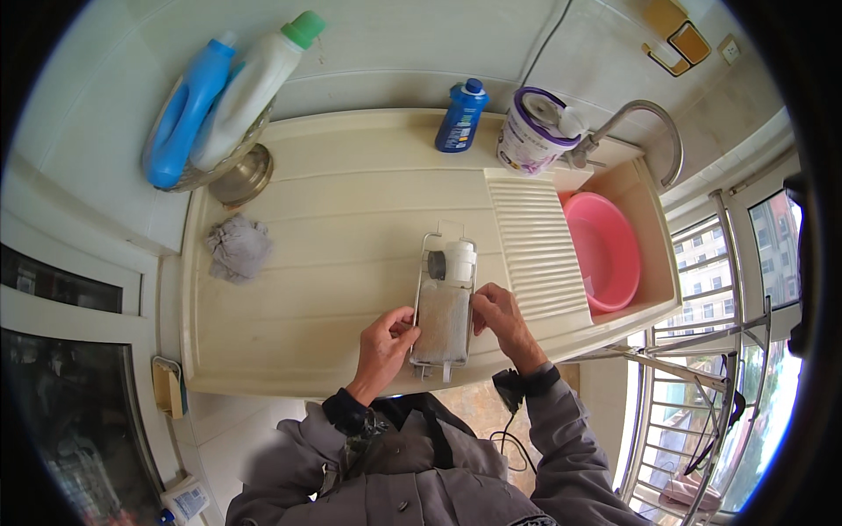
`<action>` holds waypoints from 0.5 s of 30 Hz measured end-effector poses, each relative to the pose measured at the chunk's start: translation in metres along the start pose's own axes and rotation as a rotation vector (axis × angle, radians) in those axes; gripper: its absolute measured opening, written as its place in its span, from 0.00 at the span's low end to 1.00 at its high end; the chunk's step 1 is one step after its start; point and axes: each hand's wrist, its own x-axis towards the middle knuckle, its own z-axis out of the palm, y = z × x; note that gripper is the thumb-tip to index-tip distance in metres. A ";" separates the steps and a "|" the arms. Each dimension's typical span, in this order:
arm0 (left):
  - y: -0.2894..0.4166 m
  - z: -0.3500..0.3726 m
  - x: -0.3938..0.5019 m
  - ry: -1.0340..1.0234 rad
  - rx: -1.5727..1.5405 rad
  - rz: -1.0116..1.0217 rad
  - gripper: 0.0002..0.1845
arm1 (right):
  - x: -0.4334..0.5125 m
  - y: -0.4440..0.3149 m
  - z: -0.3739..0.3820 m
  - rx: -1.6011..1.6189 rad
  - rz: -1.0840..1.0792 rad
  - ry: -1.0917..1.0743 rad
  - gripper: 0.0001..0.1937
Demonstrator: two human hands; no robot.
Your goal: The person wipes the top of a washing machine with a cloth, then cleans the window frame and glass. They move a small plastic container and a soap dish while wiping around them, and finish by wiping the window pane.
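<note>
A narrow metal wire rack lies on the cream laundry sink's flat counter, close to its front edge. My left hand pinches the rack's left side between thumb and fingers. My right hand holds the opposite side near its middle. Inside the rack is a translucent ribbed container with pale brownish tones; what it contains I cannot tell. Above it sit a white plastic cylinder and a round dark grey cap. A transparent tab sticks out past the rack's far end.
A crumpled grey cloth lies at left. Detergent bottles rest in a glass basket behind it. Along the back stand a blue bottle and a white tub. Right are the ribbed washboard, pink basin and faucet.
</note>
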 end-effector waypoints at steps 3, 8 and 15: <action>-0.003 0.025 0.015 0.018 0.016 0.019 0.17 | 0.010 0.003 -0.022 -0.001 0.007 0.040 0.17; -0.016 0.049 0.035 0.061 -0.006 0.040 0.17 | 0.023 0.006 -0.038 0.059 -0.025 0.074 0.14; -0.016 0.046 0.033 0.013 -0.098 -0.094 0.17 | 0.021 0.013 -0.041 0.049 0.048 0.087 0.14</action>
